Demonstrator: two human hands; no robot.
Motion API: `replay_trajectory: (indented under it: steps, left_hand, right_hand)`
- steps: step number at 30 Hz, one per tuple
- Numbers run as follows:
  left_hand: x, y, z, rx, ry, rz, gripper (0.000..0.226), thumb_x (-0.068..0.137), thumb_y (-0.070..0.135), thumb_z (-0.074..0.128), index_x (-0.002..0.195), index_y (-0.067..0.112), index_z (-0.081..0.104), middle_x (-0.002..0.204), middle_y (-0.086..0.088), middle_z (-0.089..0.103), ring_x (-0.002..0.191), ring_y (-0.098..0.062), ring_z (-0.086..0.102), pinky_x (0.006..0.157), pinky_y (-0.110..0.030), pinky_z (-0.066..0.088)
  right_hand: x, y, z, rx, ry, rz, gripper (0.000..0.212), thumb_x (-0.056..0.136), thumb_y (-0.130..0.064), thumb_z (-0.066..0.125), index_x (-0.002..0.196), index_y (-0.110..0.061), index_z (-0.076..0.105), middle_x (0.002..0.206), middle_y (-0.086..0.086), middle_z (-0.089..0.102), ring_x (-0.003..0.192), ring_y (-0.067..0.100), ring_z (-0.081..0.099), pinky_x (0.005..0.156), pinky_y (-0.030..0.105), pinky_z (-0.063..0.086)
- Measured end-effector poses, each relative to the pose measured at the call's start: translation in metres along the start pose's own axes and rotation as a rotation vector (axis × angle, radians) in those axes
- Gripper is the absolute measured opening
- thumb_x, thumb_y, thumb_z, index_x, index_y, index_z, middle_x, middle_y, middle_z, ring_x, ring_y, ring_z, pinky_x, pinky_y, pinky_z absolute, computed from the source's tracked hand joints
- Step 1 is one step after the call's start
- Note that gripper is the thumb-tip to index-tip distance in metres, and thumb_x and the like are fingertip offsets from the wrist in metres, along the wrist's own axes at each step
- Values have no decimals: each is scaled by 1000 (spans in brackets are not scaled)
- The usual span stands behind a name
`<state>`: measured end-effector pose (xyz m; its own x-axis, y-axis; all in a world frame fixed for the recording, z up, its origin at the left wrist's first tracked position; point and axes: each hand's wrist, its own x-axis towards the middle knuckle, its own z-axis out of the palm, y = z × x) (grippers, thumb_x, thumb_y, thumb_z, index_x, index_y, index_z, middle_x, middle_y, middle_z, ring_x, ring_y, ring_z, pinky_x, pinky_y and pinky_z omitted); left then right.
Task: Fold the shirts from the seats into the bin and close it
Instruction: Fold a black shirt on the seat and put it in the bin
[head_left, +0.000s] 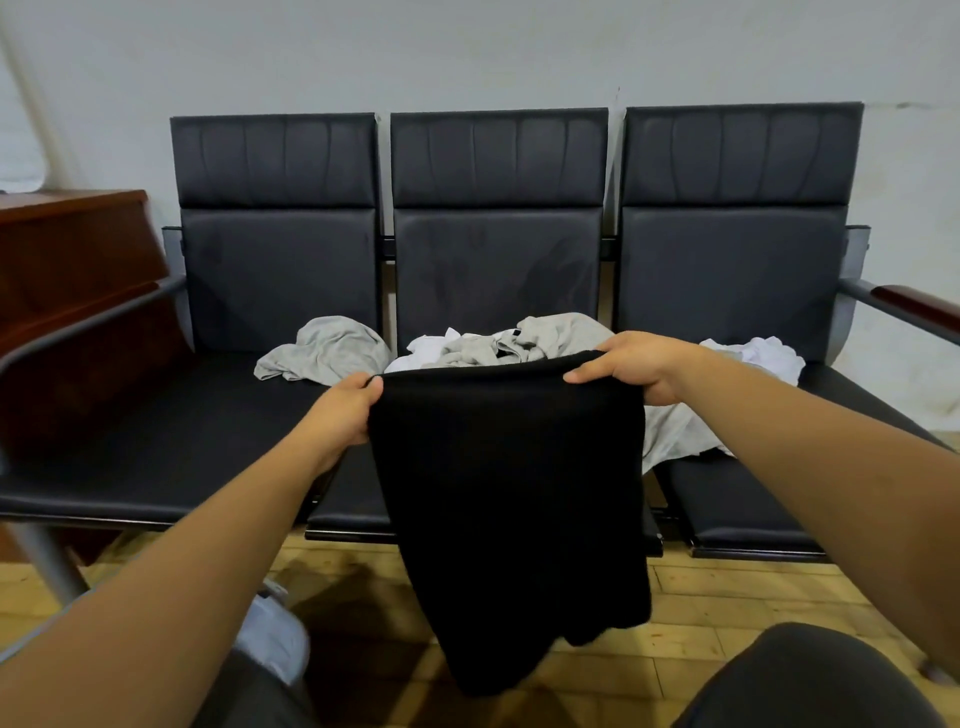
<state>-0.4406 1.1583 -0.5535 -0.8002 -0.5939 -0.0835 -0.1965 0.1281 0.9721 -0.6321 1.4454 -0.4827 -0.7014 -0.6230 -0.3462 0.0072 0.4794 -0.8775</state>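
A black shirt (511, 499) hangs folded lengthwise in front of the middle seat, its lower end reaching down over the floor. My left hand (345, 410) grips its top left corner and my right hand (636, 364) grips its top right corner. Behind it, a pile of grey and white shirts (511, 343) lies crumpled on the middle seat. Another grey shirt (324, 353) lies on the left seat, and a white shirt (753, 356) on the right seat. A light grey shirt (675, 434) spreads below my right wrist. No bin is in view.
A row of three black padded seats (156, 441) stands against a pale wall, with armrests at both ends. A dark wooden cabinet (72, 270) stands at the left. The floor is wooden parquet (727, 592). My knees and a pale shoe (272, 634) show at the bottom.
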Motion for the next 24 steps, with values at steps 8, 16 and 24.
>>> replay_trajectory:
  steps: [8, 16, 24]
  left_hand:
    - [4, 29, -12, 423, 167, 80, 38, 106, 40, 39, 116, 10, 60, 115, -5, 61, 106, -23, 57, 90, -35, 43]
    - [-8, 33, -48, 793, -421, -143, 31, 78, 33, 84, 96, 9, 77, 97, -7, 78, 95, -22, 74, 91, -33, 56]
    - [-11, 16, -57, -101, -291, -168, 42, 89, 27, 67, 129, 14, 64, 127, -5, 70, 120, -23, 64, 109, -46, 44]
  right_hand:
    - [-4, 9, -14, 496, 20, 15, 27, 91, -6, 65, 118, 1, 66, 111, 13, 74, 97, 22, 72, 75, 32, 62]
    - [1, 20, -26, 601, 123, -17, 32, 89, -6, 68, 121, 2, 65, 117, 13, 72, 102, 23, 71, 73, 31, 63]
    - [6, 31, -31, 742, 105, -142, 28, 93, -2, 61, 121, -1, 64, 117, 11, 71, 110, 24, 68, 78, 32, 61]
